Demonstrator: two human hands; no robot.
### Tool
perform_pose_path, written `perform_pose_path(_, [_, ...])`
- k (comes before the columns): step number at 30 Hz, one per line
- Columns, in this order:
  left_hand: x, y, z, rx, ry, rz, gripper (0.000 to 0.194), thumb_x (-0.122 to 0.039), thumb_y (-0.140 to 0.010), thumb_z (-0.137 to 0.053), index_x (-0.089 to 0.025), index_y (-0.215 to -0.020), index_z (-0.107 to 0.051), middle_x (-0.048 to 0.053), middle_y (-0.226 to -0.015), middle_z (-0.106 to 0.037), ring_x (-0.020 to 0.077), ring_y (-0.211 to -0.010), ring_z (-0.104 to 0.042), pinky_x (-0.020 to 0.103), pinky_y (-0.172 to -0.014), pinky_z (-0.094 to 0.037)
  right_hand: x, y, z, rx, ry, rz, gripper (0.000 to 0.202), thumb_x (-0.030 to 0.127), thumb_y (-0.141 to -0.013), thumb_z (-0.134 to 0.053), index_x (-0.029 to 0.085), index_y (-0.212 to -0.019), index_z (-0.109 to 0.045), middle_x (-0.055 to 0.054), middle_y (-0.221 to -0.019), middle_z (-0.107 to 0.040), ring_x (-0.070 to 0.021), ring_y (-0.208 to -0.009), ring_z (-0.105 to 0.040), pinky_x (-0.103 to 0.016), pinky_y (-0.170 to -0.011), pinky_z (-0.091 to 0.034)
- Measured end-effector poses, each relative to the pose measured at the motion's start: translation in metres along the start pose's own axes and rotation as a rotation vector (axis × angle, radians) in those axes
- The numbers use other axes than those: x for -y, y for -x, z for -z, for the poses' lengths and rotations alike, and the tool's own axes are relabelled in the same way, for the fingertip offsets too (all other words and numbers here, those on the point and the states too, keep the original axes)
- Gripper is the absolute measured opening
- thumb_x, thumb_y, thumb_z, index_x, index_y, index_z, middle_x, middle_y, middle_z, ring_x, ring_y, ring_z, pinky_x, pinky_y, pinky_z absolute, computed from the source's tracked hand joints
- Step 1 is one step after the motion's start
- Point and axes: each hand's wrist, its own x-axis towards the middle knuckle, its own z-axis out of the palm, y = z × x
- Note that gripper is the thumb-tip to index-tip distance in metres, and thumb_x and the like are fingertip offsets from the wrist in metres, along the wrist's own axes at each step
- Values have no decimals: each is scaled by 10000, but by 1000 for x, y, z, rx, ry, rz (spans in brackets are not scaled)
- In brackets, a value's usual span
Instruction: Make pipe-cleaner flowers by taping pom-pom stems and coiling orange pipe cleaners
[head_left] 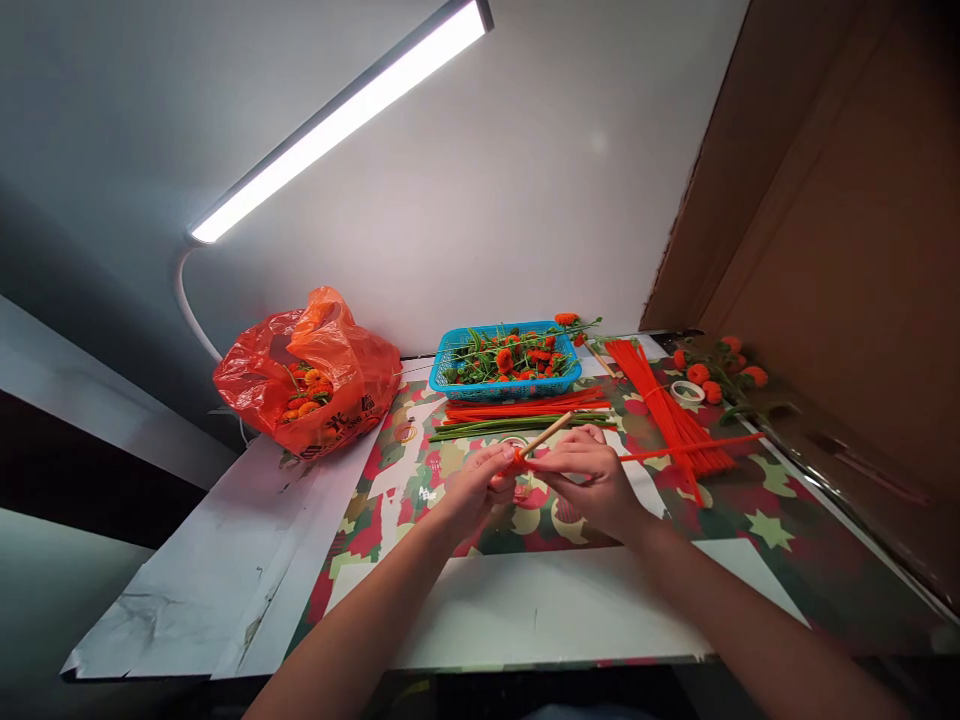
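My left hand (486, 482) is closed around the lower end of a thin wooden stick (551, 432), which slants up to the right. A bit of orange-red fuzzy stem shows at the left fingertips, by the stick's low end. My right hand (589, 472) pinches an orange-red pipe cleaner (694, 447), whose long free end sticks out to the right past the hand. Both sets of fingertips nearly meet above the camouflage-patterned table cover. Just behind the hands lie green pipe cleaners (487, 430) and a row of red pipe cleaners (517, 409). The fingers partly hide the wound part.
A blue basket (450, 385) of orange pipe-cleaner flowers stands at the back. To its left sits a red plastic bag (360, 365) with more flowers. A tied red bundle (656, 400), a tape roll (687, 392) and loose flowers (697, 374) lie right. A lamp (345, 120) hangs above.
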Motion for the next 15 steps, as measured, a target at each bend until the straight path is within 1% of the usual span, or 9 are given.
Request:
perform_pose_path(2, [-1,0,4,16,-73,-13,469,-600,-674,-620,-186,-642,-402,-99,-481,-230,43,-445,-161,218,-457,-151,-3,-3,5,40,11,-80,196,405,-850,-621,268,-775,-739,7,-673,-717,-163,-667,-569,-379,-774,-331])
perform_pose_path(4, [-3,1,8,59,-174,-30,482,-620,-668,-618,-176,-626,-435,-83,-486,-275,48,-454,-204,220,-460,-170,-6,-5,9,76,87,-117,264,457,-831,-628,250,-699,-725,6,-629,-692,-157,-657,-544,-375,-781,-314])
perform_pose_path(7, [-8,4,12,135,-413,-85,463,-597,-707,-610,-152,-621,-515,-47,-528,-360,64,-493,-280,219,-460,-204,-9,-7,16,125,217,-67,277,455,-835,-625,256,-663,-712,27,-574,-645,-141,-656,-503,-379,-831,-265])
perform_pose_path(10, [-13,7,15,180,-676,-153,396,-516,-789,-568,-144,-653,-578,-45,-536,-365,70,-504,-291,210,-449,-209,-10,-7,20,151,304,-4,235,414,-844,-631,267,-676,-705,44,-570,-625,-135,-674,-485,-386,-873,-223])
perform_pose_path(12, [-15,7,17,165,-846,-207,366,-465,-826,-534,-149,-648,-584,-50,-517,-362,71,-489,-286,208,-444,-210,-9,-6,20,159,336,32,215,382,-846,-635,258,-680,-690,48,-581,-623,-137,-687,-481,-394,-897,-207])
perform_pose_path(15, [-15,6,17,71,-1091,-276,339,-416,-846,-513,-156,-642,-588,-46,-500,-414,76,-481,-312,213,-463,-223,-8,-5,19,141,376,96,218,343,-852,-630,236,-664,-657,48,-583,-618,-139,-681,-465,-405,-922,-197])
